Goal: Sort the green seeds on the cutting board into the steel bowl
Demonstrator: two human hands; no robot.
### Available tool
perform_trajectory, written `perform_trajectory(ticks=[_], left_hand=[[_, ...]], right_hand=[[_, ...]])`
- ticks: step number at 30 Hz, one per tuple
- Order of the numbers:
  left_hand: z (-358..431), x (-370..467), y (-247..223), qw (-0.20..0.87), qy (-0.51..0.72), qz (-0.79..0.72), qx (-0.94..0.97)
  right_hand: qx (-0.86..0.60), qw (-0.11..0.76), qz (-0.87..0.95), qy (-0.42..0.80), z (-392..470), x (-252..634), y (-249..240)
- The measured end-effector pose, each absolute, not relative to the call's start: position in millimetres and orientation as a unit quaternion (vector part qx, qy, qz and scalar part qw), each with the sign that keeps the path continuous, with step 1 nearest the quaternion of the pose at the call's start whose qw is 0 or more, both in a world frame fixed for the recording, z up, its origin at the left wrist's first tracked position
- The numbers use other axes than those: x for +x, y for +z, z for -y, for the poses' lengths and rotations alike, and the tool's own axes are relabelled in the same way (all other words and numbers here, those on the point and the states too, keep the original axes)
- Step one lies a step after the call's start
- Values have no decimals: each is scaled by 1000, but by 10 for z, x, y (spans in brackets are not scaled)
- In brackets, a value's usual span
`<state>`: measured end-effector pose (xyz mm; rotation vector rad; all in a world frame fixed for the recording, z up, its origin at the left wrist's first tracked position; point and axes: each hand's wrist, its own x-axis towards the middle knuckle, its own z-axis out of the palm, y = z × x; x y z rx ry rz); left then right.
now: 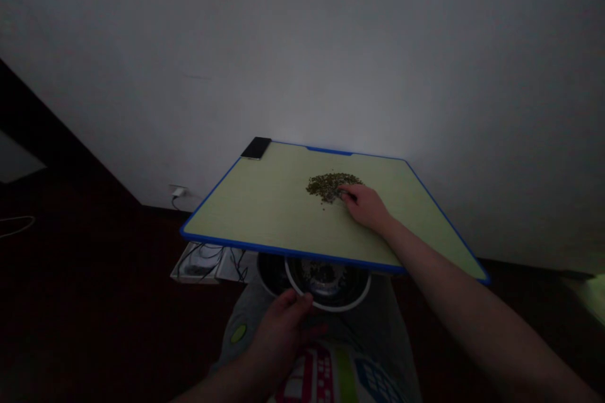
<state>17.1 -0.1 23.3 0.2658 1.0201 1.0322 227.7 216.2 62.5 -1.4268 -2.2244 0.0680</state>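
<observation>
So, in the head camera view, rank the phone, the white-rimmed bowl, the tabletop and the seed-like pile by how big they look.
Largest to smallest, as they look:
1. Tabletop
2. White-rimmed bowl, though partly hidden and nearer the camera
3. Seed-like pile, partly covered
4. Phone

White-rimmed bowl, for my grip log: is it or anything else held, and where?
The left hand holds the bowl by its near left rim. The right hand has its fingertips at the greenish pile; whether they pinch anything cannot be told.
</observation>
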Motion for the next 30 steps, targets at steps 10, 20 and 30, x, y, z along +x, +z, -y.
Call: perform_trajectory(ticks=[10,20,30], left_hand=[[5,172,210,742,469,-462,127],[10,172,213,735,475,-471,114],[-6,177,232,732,476,-475,110]], right_hand=[[-501,242,831,32,-2268,2255,659],[-489,244,836,50,-2365,2263,686],[-464,266,840,89,-2381,2295,667]])
